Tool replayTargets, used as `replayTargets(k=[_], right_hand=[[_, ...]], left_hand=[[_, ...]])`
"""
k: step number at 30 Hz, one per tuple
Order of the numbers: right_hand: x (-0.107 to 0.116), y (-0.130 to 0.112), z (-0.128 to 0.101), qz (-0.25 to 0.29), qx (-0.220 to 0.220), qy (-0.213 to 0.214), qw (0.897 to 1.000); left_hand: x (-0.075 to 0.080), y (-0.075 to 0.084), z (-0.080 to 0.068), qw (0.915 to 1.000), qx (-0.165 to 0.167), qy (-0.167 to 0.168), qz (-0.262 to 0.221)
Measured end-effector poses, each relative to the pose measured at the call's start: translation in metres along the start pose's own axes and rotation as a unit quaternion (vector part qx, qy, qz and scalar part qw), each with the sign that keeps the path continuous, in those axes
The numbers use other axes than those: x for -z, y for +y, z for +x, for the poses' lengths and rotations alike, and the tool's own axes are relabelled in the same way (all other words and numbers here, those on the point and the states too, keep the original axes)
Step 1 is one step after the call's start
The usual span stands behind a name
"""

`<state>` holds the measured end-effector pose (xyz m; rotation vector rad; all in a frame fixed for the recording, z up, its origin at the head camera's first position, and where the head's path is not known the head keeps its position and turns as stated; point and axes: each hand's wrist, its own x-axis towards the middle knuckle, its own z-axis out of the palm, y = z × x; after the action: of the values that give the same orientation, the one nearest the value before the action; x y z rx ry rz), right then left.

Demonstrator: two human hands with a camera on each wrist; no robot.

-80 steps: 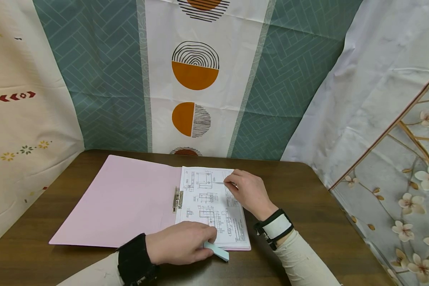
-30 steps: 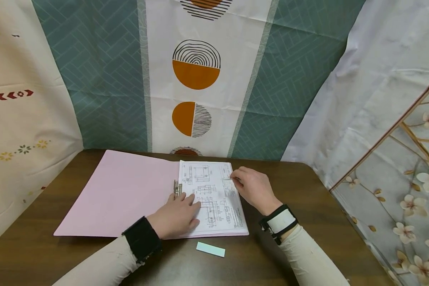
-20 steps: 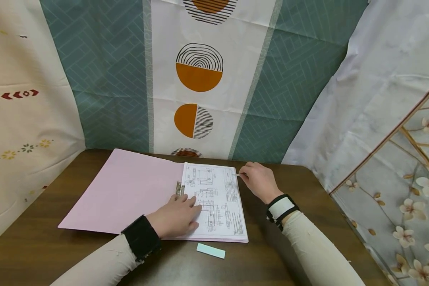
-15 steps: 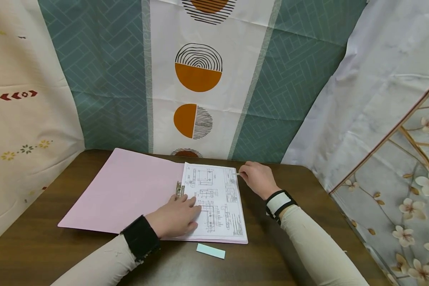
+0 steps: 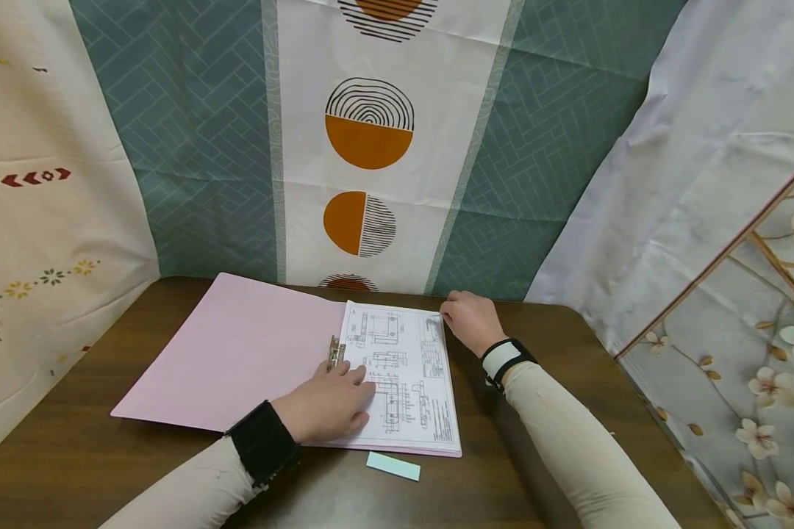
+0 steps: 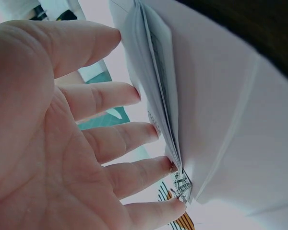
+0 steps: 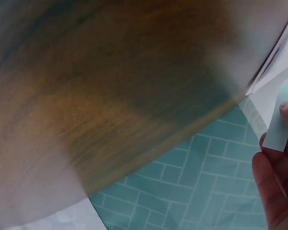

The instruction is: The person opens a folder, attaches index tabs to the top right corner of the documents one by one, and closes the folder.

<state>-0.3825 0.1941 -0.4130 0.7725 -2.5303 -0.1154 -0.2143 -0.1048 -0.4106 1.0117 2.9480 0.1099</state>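
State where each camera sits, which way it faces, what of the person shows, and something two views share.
Head: on the head, facing forward and down at the pink folder; left hand, right hand and sleeves show.
Left wrist: worn there, facing along the palm to the papers; palm and fingers show.
Right wrist: worn there, facing across the table to teal cloth; part of the right hand, pinching a pale strip, shows.
Shared: head and left wrist show the metal clip.
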Motion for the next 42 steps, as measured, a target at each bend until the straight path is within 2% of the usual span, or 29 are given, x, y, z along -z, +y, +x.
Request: replayTargets(k=[8,23,42], right_hand=[[-0.008,0.004,-0.001,-0.004,0.024,0.015,1.000],[-0.017,0.013,0.003,-0.021,0.026,-0.018,0.999],[-0.025,0.015,0.000,-0.029,0.038,-0.025,0.999]], left_hand=[[-0.001,0.000,0.001,1.0000,-0.004,0.001,-0.004],[-0.003,-0.002,0.001,0.9999,-0.009,0.010,-0.001],[-0.003,0.001,0.001,1.0000,0.000,0.005,0.000]])
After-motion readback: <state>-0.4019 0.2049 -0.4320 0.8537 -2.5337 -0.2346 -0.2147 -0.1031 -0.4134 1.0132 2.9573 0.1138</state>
